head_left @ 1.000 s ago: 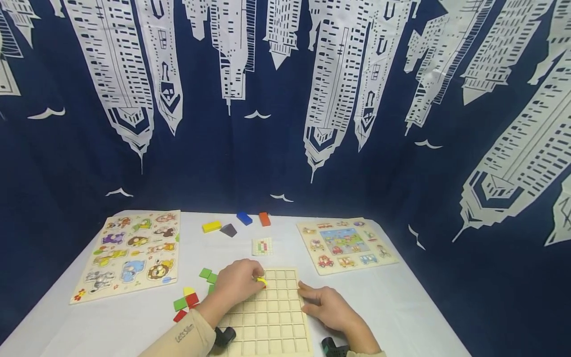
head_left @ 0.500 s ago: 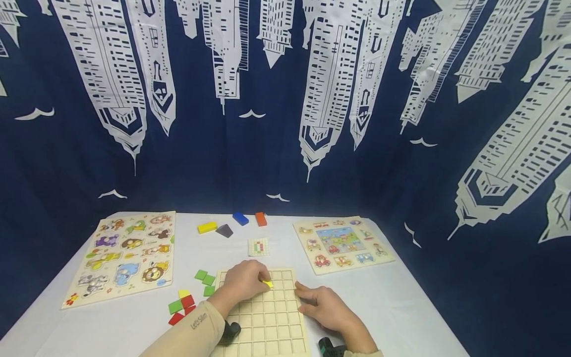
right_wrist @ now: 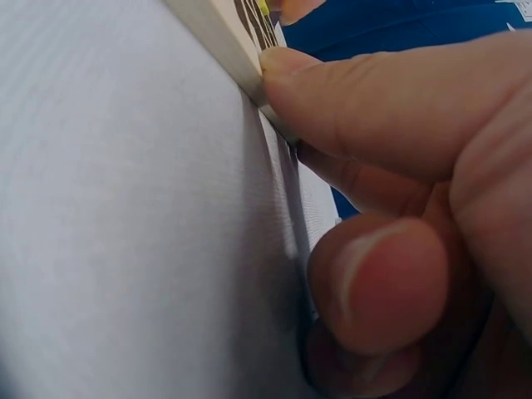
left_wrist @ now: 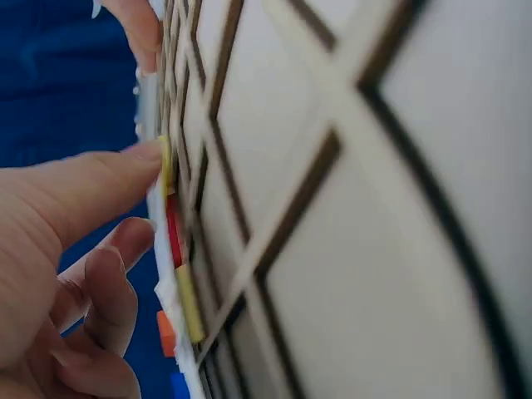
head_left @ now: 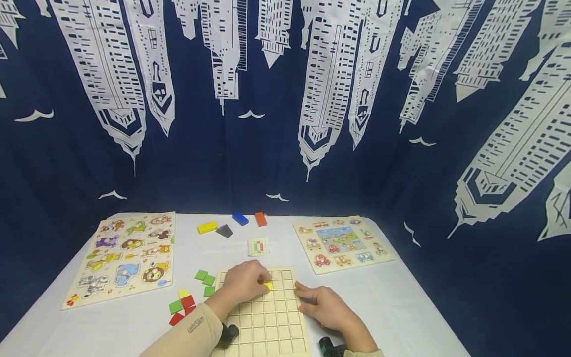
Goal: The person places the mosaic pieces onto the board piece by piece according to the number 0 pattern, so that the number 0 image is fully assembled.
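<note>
A pale wooden grid board (head_left: 272,320) lies before me. My left hand (head_left: 244,281) is over its far part, and a yellow tile (head_left: 268,285) shows at the fingertips. In the left wrist view the thumb presses this yellow tile (left_wrist: 165,162) at the board's surface, while the other fingers bend away from it. Beyond it in that row are a red tile (left_wrist: 174,229) and another yellow piece (left_wrist: 189,303), both hidden behind the hand in the head view. My right hand (head_left: 327,305) holds the board's right edge with thumb and index finger; its thumb (right_wrist: 332,96) rests at the rim.
Green tiles (head_left: 208,280), red tiles (head_left: 187,301) and a yellow rounded piece (head_left: 184,293) lie left of the board. Ahead is a small pattern card (head_left: 258,246), with several coloured blocks (head_left: 207,227) behind. An animal puzzle (head_left: 127,253) and a vehicle puzzle (head_left: 343,245) flank them.
The left hand has moved slightly right over the board, and the yellow tile in its fingers has gone from tilted to flat. The right hand keeps its place at the edge.
</note>
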